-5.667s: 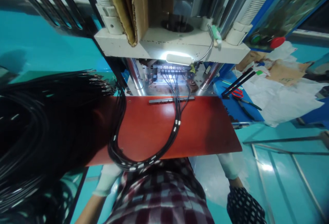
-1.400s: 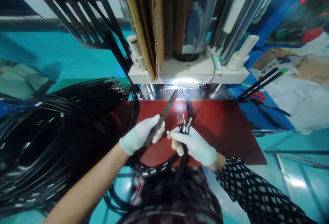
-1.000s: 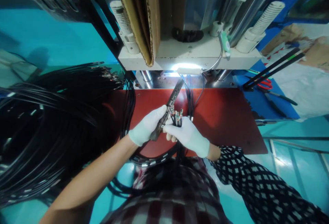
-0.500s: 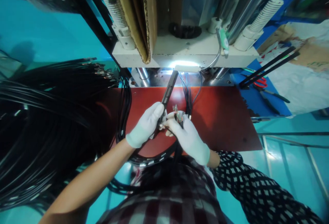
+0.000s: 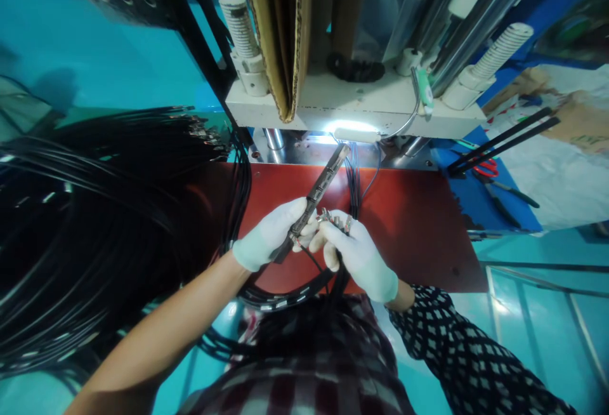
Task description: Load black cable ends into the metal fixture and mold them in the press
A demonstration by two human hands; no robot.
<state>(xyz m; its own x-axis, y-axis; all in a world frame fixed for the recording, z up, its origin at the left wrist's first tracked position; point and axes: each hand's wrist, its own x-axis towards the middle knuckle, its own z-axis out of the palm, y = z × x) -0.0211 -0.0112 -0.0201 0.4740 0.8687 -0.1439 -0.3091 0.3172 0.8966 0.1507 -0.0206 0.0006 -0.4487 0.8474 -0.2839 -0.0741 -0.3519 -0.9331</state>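
White gloves cover both hands. My left hand is closed around a long dark metal bar with slots along it, held tilted with its far end toward the machine. Close beside it, my right hand is closed on several black cables with bare metal connectors at their ends. One thin black cable runs from the lower part of the bar toward my right hand, its end against the bar. The fingertips of the two hands nearly meet, and the right fingers partly hide the connectors.
A reddish-brown board lies under the hands, before a press with a white plate and a lit lamp. Large bundles of black cable fill the left. Pliers lie on a blue surface at right.
The bar has turned, so its slotted face shows more and its far end points further right. My right fingers have shifted around the connectors. The whole view has moved slightly.
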